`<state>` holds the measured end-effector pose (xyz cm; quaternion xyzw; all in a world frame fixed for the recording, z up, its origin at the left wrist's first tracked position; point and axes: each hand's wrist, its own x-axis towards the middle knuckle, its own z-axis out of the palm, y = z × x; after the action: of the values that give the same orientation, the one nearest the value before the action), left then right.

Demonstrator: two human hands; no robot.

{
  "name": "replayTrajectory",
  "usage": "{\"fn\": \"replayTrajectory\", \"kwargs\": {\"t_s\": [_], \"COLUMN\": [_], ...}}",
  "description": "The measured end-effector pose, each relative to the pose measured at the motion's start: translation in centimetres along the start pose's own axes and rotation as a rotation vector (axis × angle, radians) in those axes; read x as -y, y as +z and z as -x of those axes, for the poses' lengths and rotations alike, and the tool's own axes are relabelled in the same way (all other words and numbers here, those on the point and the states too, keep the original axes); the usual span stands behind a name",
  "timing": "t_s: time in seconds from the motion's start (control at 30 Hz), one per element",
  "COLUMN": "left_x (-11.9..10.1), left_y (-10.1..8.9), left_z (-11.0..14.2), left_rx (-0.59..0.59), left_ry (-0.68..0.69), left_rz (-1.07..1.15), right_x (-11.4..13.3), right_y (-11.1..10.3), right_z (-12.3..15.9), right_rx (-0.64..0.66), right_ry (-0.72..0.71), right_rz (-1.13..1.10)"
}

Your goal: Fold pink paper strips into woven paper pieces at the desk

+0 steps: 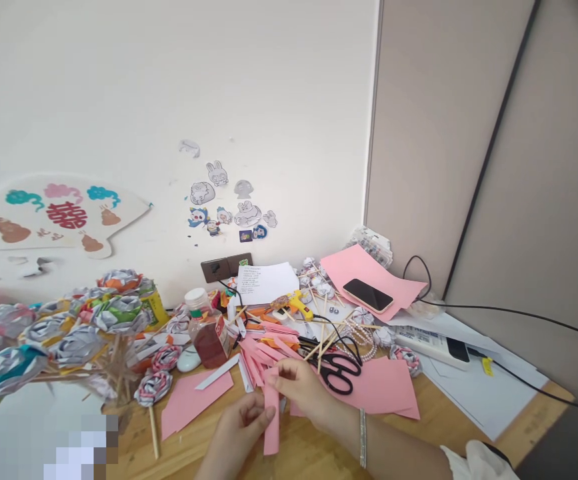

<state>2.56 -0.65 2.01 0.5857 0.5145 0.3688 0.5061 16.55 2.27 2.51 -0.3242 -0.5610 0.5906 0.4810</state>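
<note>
A narrow pink paper strip (271,427) runs upright between my hands above the wooden table. My left hand (243,421) pinches its left edge with thumb and fingers. Higher up, the thumb and fingers of my right hand (293,383) close on the strip's top end. Just behind lies a loose bunch of pink paper strips (263,350), with a few white ones among them. Black-handled scissors (341,375) rest right of my right hand, partly on pink paper sheets (389,390). Another pink sheet (196,400) lies to the left.
Paper flowers (79,337) on sticks crowd the left side. A jar of reddish liquid (206,337) stands near a yellow glue gun (299,305). A phone (369,295) lies on pink paper at the back right. A power strip (433,343) and cables occupy the right.
</note>
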Motion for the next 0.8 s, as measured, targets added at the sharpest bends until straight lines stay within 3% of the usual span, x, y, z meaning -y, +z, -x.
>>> {"fn": "replayTrajectory", "kwargs": {"t_s": [0.17, 0.33, 0.63, 0.8], "left_x": [0.5, -0.4, -0.4, -0.5], "left_y": [0.0, 0.2, 0.9, 1.1], "left_z": [0.0, 0.2, 0.7, 0.5], "left_rx": [-0.006, 0.009, 0.199, 0.158], "left_ry": [-0.030, -0.029, -0.012, -0.057], "left_rz": [-0.001, 0.018, 0.183, 0.204], "right_x": [0.0, 0.1, -0.2, 0.0], "right_y": [0.1, 0.1, -0.4, -0.2], "right_z": [-0.1, 0.0, -0.6, -0.5], "right_rx": [-0.015, -0.039, -0.104, -0.122], "right_ry": [0.036, 0.020, -0.035, -0.054], "right_rz": [-0.014, 0.005, -0.017, -0.006]}}
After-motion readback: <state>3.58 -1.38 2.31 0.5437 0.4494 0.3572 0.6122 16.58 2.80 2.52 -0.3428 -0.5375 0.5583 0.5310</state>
